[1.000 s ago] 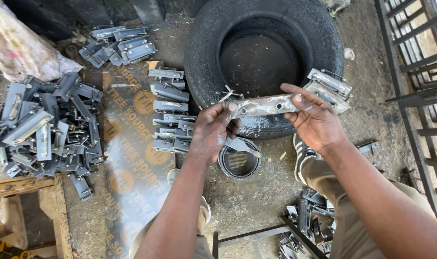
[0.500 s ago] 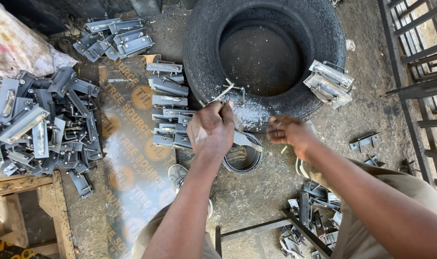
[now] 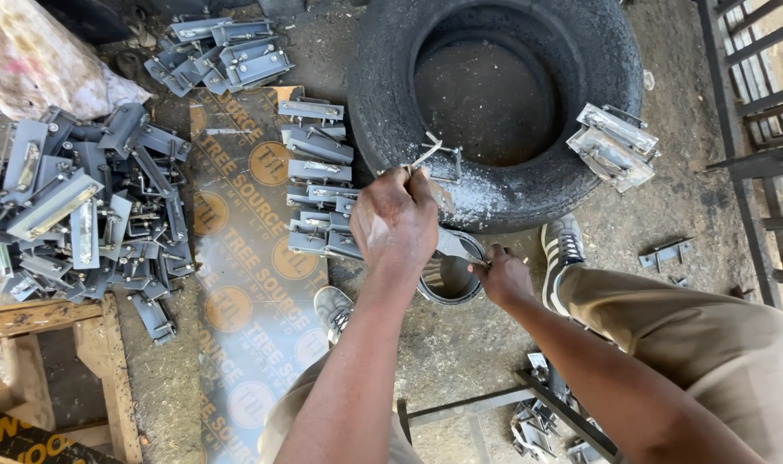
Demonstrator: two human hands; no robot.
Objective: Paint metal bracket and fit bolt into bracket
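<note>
2 hands (image 3: 396,225) (image 3: 503,277) grip a grey metal bracket (image 3: 450,245) over a round tin (image 3: 450,279).

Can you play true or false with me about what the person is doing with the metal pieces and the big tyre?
1. The left hand grips a grey metal piece. True.
2. The tyre stands upright against a wall. False: it lies flat on the ground.
3. A small round tin sits just below the tyre, by the right hand. True.
4. The big heap of metal pieces lies to the right of the tyre. False: it lies far left, beside the printed board.
5. Both hands are empty. False: the left hand holds the metal piece.
</note>
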